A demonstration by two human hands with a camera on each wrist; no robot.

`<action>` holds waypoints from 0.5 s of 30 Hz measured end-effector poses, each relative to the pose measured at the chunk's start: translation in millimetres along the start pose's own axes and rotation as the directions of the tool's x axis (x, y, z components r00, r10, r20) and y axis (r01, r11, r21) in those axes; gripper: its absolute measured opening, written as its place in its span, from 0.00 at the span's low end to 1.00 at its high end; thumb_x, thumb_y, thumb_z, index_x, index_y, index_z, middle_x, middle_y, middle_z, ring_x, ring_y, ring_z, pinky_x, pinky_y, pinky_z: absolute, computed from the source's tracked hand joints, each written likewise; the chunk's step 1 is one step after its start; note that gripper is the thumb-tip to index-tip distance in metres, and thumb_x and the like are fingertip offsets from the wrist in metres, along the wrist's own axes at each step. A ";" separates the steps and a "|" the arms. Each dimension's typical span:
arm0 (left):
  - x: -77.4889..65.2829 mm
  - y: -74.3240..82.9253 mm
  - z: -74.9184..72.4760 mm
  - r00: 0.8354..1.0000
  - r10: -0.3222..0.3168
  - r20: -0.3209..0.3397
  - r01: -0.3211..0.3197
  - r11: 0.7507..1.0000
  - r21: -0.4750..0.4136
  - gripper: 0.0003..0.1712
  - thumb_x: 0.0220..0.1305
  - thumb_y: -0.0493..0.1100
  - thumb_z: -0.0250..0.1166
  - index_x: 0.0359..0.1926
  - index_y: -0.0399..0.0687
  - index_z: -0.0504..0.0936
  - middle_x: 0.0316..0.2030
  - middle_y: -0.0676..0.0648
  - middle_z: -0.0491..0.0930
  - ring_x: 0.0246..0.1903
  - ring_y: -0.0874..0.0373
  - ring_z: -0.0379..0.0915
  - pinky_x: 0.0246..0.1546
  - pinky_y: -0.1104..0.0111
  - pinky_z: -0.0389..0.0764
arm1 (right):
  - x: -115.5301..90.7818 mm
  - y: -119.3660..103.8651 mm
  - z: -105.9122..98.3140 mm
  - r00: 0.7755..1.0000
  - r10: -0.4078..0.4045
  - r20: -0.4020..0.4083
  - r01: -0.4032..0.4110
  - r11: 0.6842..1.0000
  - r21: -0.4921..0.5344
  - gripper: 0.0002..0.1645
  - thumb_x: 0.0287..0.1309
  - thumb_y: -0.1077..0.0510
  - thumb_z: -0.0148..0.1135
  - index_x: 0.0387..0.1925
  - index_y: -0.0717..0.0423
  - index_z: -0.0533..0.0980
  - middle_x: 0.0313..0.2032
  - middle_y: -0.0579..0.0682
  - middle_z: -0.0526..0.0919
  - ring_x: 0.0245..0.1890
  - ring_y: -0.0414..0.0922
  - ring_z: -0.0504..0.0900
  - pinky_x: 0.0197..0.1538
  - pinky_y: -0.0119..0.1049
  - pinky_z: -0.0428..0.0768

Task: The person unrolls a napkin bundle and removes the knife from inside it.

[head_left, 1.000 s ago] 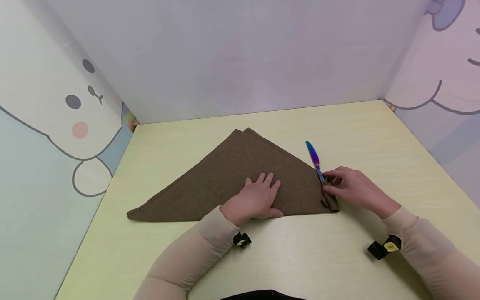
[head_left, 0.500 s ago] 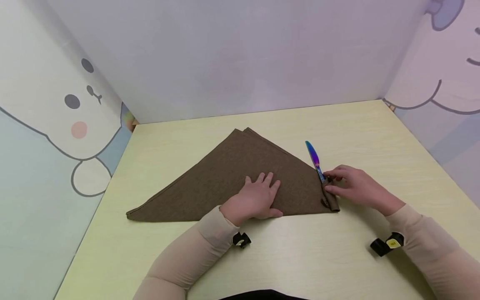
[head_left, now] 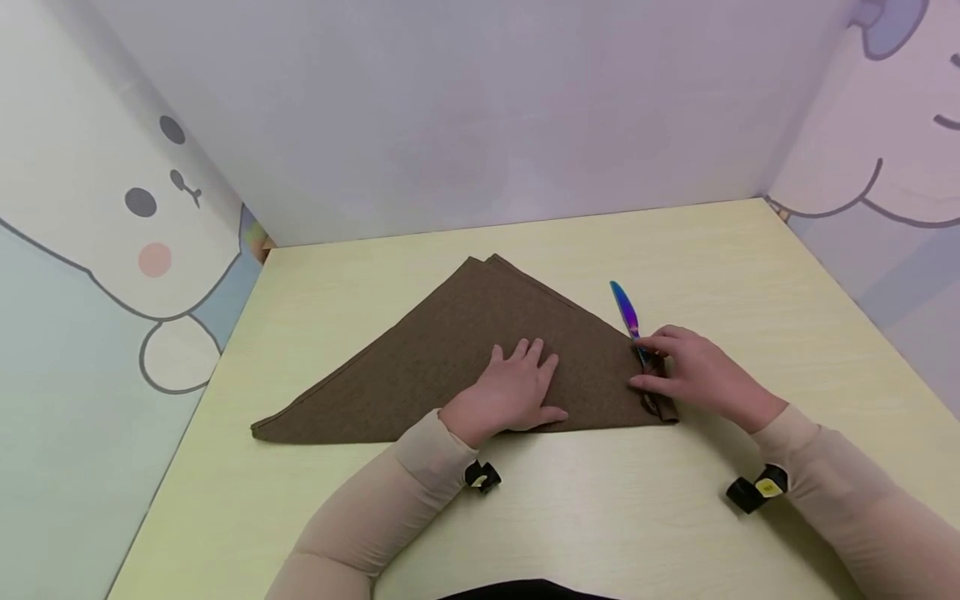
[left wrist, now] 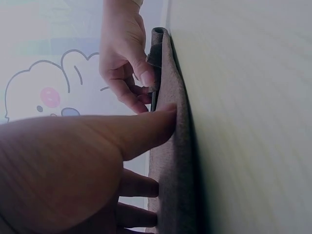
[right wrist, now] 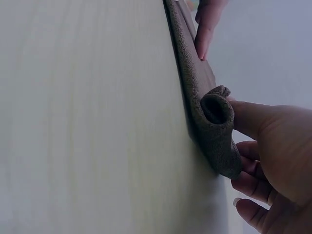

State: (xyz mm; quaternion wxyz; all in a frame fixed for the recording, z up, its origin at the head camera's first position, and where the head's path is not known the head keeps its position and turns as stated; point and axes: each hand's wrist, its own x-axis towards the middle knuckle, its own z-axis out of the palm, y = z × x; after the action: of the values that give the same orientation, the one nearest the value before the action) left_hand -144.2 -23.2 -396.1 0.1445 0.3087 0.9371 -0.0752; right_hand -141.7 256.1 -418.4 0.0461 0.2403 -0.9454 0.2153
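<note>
A brown cloth, folded into a triangle, lies on the table with its long edge toward me. Its right corner is turned over into a small roll. A table knife with a rainbow-coloured blade sticks out past the cloth's right slanted edge; its handle is partly hidden at the folded end. My left hand presses flat on the middle of the cloth, fingers spread. At the folded end, my right hand grips the rolled cloth between thumb and fingers, beside the knife handle.
The pale wooden table extends around the cloth on all sides. A plain back wall and side panels with cartoon animals enclose it. Each wrist wears a small black camera.
My right hand has shifted slightly left, its thumb and fingertips reaching further over the folded end and knife handle. The left hand has barely moved; the cloth and knife stay in place.
</note>
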 end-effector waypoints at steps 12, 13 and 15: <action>0.4 -0.1 0.7 1.000 -0.010 0.008 0.010 1.000 -0.010 0.48 0.63 0.73 0.51 0.75 0.52 0.54 0.74 0.41 0.47 0.72 0.46 0.44 0.64 0.42 0.55 | -5.5 3.6 -1.2 1.000 0.018 0.006 -0.018 1.000 -0.013 0.25 0.52 0.51 0.72 0.50 0.58 0.81 0.38 0.45 0.78 0.31 0.39 0.72 0.35 0.38 0.73; 0.1 -0.2 0.6 1.000 -0.008 0.007 0.008 1.000 -0.010 0.48 0.63 0.73 0.51 0.75 0.52 0.54 0.74 0.41 0.48 0.72 0.46 0.44 0.64 0.42 0.55 | -6.1 3.9 -1.1 1.000 0.025 0.005 -0.025 1.000 -0.014 0.25 0.52 0.51 0.73 0.50 0.58 0.81 0.38 0.45 0.78 0.31 0.39 0.72 0.34 0.37 0.73; -0.9 -0.6 0.9 1.000 0.000 0.001 0.000 1.000 -0.019 0.48 0.63 0.72 0.51 0.75 0.51 0.54 0.74 0.41 0.48 0.72 0.46 0.44 0.63 0.42 0.55 | -7.1 4.4 -0.9 0.999 0.033 0.002 -0.033 0.999 -0.013 0.25 0.51 0.52 0.73 0.50 0.59 0.81 0.38 0.45 0.79 0.30 0.39 0.72 0.34 0.37 0.72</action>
State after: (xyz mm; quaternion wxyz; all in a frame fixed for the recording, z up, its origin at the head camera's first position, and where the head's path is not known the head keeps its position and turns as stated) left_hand -143.7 -24.4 -396.6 0.1479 0.3071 0.9378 -0.0665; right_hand -137.6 263.0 -420.6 0.0432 0.2246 -0.9507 0.2096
